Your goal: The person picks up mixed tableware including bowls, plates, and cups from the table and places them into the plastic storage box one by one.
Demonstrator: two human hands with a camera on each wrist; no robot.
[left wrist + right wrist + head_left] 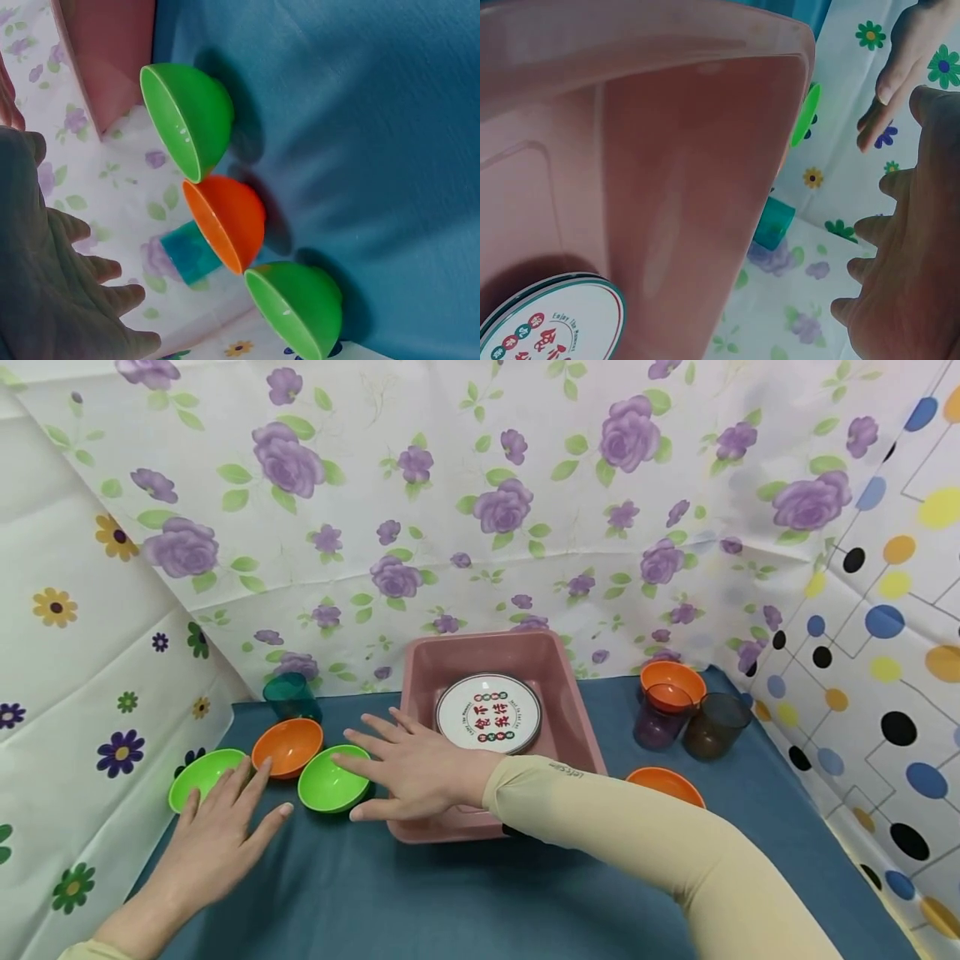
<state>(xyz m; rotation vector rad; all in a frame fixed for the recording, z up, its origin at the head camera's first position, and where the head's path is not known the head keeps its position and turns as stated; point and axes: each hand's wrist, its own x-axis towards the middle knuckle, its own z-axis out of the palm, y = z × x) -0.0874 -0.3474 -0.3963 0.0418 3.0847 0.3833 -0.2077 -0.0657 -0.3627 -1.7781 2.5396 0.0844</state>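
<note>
My left hand (pixel 219 837) hovers with spread fingers above the front of the left green bowl (pixel 210 774), holding nothing. Reaching across the pink bin (pixel 579 727), my right hand (pixel 427 768) is spread and empty too, beside the other green bowl (pixel 334 781). Between the green bowls sits an orange bowl (pixel 288 747), and a teal cup (pixel 292 697) stands behind it. In the left wrist view the orange bowl (pixel 227 221) lies between both green ones, close against them. Inside the bin rests a white plate (pixel 488 713) with red lettering, seemingly atop another plate.
At the right stand a purple cup (pixel 660 723), a dark brown cup (pixel 716 727) and an orange bowl (pixel 673 682) behind them. Another orange bowl (pixel 667 783) is partly hidden by my right sleeve. Patterned cloth walls (pixel 465 468) bound the blue table (pixel 420 902) at back and sides.
</note>
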